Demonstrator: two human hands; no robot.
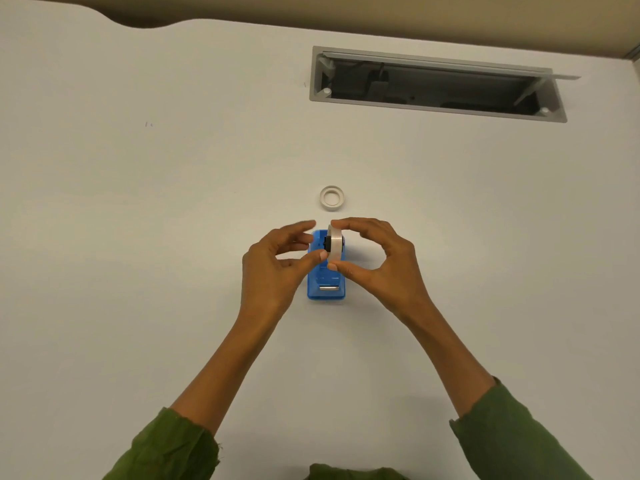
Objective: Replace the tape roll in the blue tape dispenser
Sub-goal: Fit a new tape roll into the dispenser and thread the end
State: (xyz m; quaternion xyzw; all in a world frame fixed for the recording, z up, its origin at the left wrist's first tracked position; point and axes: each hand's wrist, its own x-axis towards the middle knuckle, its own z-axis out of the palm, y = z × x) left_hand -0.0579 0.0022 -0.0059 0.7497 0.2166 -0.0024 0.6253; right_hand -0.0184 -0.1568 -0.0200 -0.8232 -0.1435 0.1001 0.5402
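Note:
The blue tape dispenser (pixel 326 287) stands on the white table (pixel 173 202), its metal cutter facing me. Just above it a whitish tape roll (pixel 335 244) is held upright on edge, with a black hub showing in its centre. My right hand (pixel 384 261) pinches the roll between thumb and forefinger, top and bottom. My left hand (pixel 277 268) is at the roll's left side, its thumb tip touching the roll near the hub and its fingers spread. A second, thinner white roll or empty core (pixel 331 198) lies flat on the table just beyond the dispenser.
A rectangular grey cable opening (pixel 436 85) is cut into the table at the back right, its lid tipped open. The table's far edge curves along the top left. My green sleeves are at the bottom of the view.

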